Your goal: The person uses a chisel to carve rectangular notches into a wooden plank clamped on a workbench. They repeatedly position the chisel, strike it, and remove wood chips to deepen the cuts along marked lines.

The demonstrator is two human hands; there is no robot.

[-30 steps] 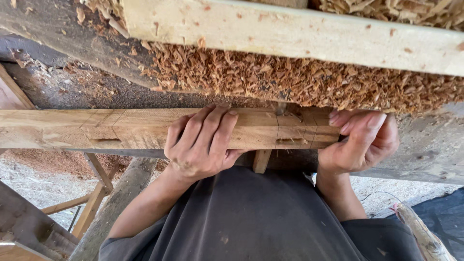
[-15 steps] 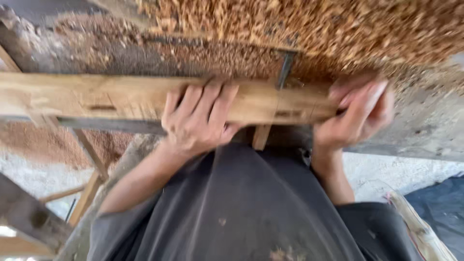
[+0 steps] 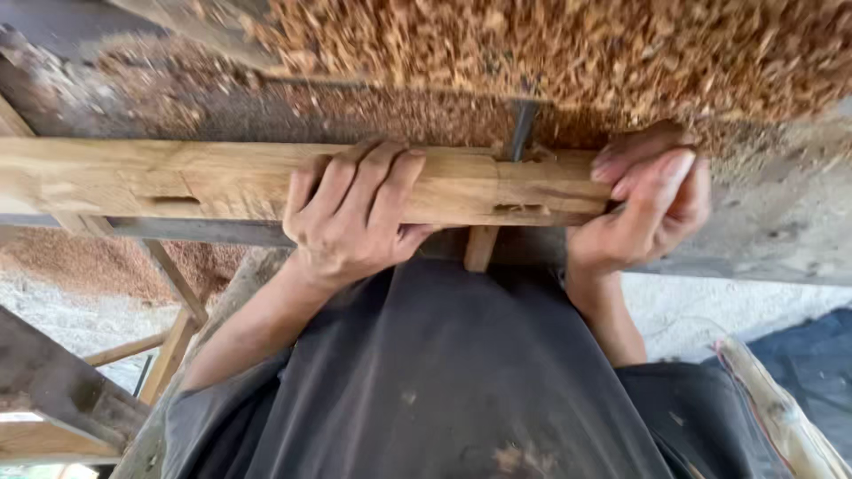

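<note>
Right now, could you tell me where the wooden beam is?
In the head view the wooden beam lies across the frame's middle, below the wood shavings, gripped by the left hand, with the right hand at its right end.

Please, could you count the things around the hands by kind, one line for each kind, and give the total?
Hands on the beam: 2, left hand and right hand
Long wooden beam with cut slots: 1
Dark metal rod behind the beam: 1
Heap of wood shavings: 1
Total: 5
</note>
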